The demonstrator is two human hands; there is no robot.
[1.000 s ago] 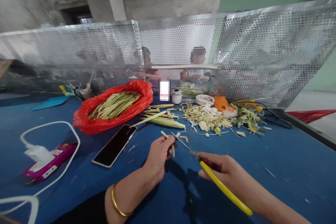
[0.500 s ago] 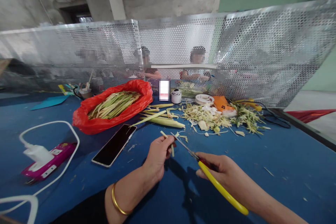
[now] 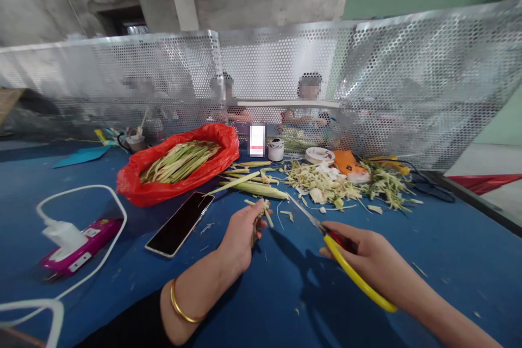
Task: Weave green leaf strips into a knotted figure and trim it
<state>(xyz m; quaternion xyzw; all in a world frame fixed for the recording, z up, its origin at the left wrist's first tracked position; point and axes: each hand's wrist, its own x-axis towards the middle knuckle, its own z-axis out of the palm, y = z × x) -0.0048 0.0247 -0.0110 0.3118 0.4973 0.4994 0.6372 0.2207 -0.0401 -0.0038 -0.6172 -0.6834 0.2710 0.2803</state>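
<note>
Head view: the blue table [image 3: 440, 244] is closed off at 12 o'clock by a perforated screen [image 3: 387, 76], and its right edge slants away at 3 o'clock. The widest bare room lies from 3 to 5 o'clock of the hands, while 9 o'clock is crowded by a phone [image 3: 179, 224] and a pink power bank [image 3: 81, 242] with its white cable [image 3: 101, 196]. The left hand [image 3: 238, 236] pinches a short stalk piece [image 3: 258, 216] between thumb and fingers, low over the table's middle. The right hand [image 3: 369, 261] is wrapped round yellow-handled scissors [image 3: 354, 277] (blades look closed, pointing to 11 o'clock), tips just apart from the stalk piece. At 11 o'clock a red bag [image 3: 134, 185] lies open, holding green-yellow stalks [image 3: 179, 160]; loose trimmings [image 3: 338, 182] heap at 1 o'clock.
</note>
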